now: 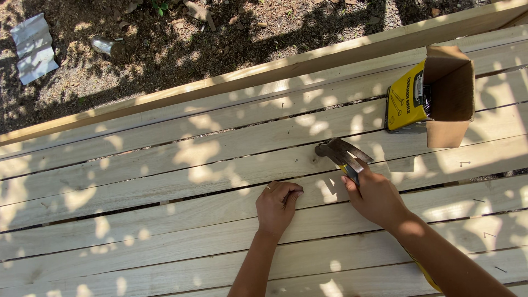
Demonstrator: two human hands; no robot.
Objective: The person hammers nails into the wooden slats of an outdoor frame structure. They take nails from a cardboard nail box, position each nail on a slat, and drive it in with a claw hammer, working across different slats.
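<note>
Two hands low on the pale planks: left hand pinches a nail at the fingertips. Right hand, fist closed round the claw hammer, has its head just far-right of the nail, handle running back near-right.

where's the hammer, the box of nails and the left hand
hammer (342,152), head view, on its metal head
box of nails (406,103), head view, on its yellow side
left hand (278,206), head view, on the back of the hand
</note>
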